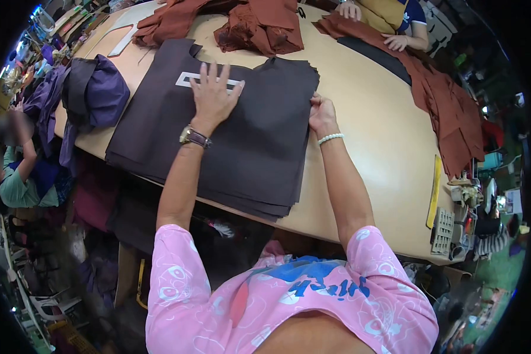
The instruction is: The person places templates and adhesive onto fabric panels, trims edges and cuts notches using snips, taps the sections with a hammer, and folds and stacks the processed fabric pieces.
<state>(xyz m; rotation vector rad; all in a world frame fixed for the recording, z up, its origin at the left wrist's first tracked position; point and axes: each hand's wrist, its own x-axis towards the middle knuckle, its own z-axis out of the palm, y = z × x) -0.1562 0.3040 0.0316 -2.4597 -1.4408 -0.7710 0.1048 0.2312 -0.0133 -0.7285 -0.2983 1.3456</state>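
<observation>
So, rust-brown fabric [265, 26] is heaped along the far side of the surface [383, 171], and more of it is draped down the right side, with a co-worker's hands [397, 42] laid on it. Some purple fabric [109, 94] is bunched up over on the left. A yellow ruler [434, 192] is set near the right edge, just beside a grey slotted tray [443, 232]. Another person [20, 183] in a green top can be seen far left.

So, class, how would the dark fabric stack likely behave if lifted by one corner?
The dark fabric stack would probably droop, its sheets looking thin and limp. Several layered edges suggest it may feel fairly heavy. Layers could slide apart, since its near edges lie uneven; the white frame on top might slip.
</observation>
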